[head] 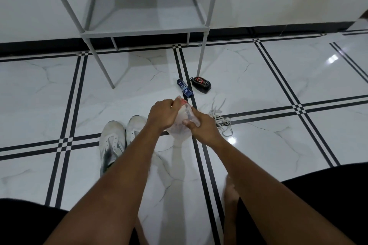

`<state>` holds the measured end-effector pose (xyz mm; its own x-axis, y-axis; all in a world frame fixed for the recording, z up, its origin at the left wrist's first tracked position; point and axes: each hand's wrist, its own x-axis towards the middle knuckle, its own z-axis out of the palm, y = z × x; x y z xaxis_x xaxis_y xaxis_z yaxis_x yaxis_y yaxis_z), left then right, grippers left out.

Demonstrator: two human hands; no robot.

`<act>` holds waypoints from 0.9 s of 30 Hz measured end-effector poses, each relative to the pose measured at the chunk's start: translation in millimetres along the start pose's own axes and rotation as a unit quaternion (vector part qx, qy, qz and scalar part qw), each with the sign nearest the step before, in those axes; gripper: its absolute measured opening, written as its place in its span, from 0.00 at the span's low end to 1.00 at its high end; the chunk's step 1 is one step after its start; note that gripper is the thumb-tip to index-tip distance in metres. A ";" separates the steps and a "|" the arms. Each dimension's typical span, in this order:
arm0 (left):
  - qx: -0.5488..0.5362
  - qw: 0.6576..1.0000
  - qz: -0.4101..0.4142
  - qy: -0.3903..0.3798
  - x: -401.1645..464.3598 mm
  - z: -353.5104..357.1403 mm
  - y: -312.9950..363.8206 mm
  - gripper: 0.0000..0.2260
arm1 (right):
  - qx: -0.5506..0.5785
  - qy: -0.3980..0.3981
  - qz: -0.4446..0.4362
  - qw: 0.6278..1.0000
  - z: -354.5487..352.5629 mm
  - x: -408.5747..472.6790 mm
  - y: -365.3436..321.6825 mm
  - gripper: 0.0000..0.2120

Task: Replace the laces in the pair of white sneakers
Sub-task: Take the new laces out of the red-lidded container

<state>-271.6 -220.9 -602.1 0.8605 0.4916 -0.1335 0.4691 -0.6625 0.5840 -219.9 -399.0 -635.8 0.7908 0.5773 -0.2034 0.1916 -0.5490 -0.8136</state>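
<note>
Two white sneakers stand side by side on the tiled floor, the left sneaker (pixel 112 141) and the right sneaker (pixel 135 127), both without laces in the eyelets that show. Between my hands is a clear plastic packet (pixel 182 123) with a red strip at its top. My left hand (pixel 162 115) pinches the packet's top edge. My right hand (pixel 201 125) grips its right side, thumb across the front. A loose heap of white laces (pixel 222 118) lies on the floor just right of my right hand.
A dark blue spray can (pixel 184 88) lies on the floor beyond my hands, with a black shoe-polish sponge case (pixel 201 84) beside it. A grey metal rack (pixel 143 26) stands against the wall. My bare foot (pixel 231 191) and dark shorts fill the bottom edge.
</note>
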 end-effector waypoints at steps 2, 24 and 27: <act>-0.022 0.999 -0.015 0.017 2.0 -1.2 -6.8 0.28 | -0.006 -0.013 0.007 1.000 -1.5 -0.5 1.7 0.24; -0.488 0.796 -0.357 0.034 -31.6 58.9 -71.3 0.18 | 0.096 0.244 0.255 0.931 -58.5 -0.1 10.8 0.21; -0.488 0.783 -0.386 -0.023 -53.6 78.4 -77.3 0.13 | 0.233 0.218 0.270 0.908 -50.3 -2.0 15.3 0.15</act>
<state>-338.5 -240.3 -702.9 0.4129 0.4973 -0.7630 0.4974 0.5787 0.6464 -189.3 -439.0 -620.4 0.8709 -0.0511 -0.4888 -0.4794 -0.3070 -0.8221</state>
